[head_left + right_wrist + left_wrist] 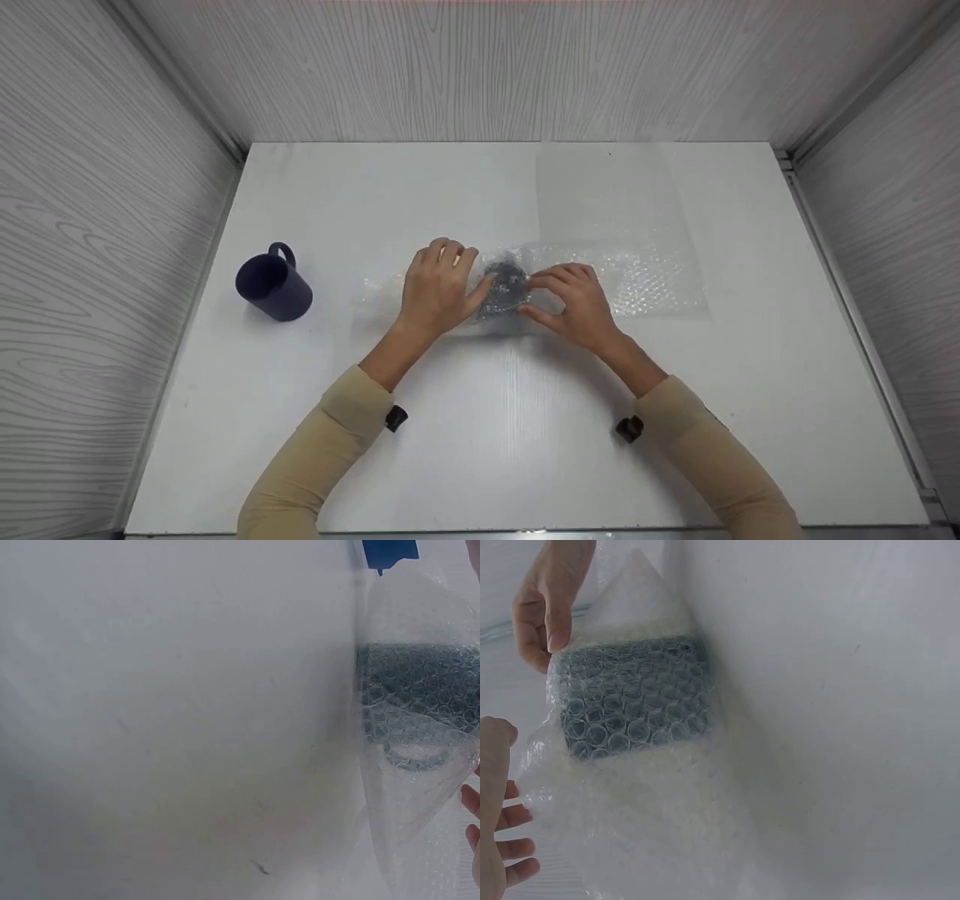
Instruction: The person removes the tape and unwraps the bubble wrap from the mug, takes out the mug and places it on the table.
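Note:
A dark mug (504, 289) lies on its side beneath bubble wrap (652, 277), at the middle of the table. Through the film its handle (416, 761) shows as a ring in the right wrist view. My left hand (437, 294) is at the mug's left, fingers extended and spread, thumb reaching to the wrapped side. On the other side my right hand (579, 306) has thumb and forefinger at the wrap; in the left wrist view the right hand (551, 607) pinches the film's edge beside the mug.
A second mug (279, 289), dark blue, lies tilted on the left of the white table (495, 450), handle toward the back. A flat clear sheet (607, 187) extends behind the wrap. Wood-grain panels (450, 71) enclose the table at back and sides.

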A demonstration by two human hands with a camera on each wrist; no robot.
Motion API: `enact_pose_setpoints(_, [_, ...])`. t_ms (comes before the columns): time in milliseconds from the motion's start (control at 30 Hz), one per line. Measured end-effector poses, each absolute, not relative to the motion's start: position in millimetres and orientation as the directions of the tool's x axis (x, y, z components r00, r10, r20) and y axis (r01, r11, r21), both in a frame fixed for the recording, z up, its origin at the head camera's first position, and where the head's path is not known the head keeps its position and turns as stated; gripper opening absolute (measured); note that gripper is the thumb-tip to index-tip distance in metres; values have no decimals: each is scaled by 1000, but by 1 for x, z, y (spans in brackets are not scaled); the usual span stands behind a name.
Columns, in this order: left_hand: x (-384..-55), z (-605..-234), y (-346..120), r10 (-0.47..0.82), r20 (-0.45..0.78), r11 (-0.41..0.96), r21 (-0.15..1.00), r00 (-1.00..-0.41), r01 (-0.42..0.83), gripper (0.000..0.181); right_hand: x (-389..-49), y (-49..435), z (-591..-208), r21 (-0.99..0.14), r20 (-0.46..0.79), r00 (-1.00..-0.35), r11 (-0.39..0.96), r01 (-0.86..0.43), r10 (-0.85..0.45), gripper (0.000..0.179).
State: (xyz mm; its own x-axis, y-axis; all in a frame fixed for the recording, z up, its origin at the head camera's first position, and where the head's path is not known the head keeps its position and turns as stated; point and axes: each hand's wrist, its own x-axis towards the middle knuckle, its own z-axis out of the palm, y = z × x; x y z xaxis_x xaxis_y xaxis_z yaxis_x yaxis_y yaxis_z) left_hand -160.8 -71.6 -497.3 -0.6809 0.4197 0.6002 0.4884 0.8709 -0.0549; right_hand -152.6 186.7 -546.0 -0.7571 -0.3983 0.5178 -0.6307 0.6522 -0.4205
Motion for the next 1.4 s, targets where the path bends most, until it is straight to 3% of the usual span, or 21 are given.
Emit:
enact_pose_setpoints(233, [-168,-501,-63,437,561,880,-104,-703,463,42,-152,188,-546,-409,505,-765,669,-621,-401,38])
enact_pose_setpoints(700, [-180,-499,-50,446,454,884,-91,-771,458,38,-153,188,-546,-423,495,-770,662,-619,-403,38])
enact_pose_setpoints(1400, [-186,-493,-46,466,200,884,-67,-862,462,53,-151,187,-544,-431,467,-790,678,-596,-397,40])
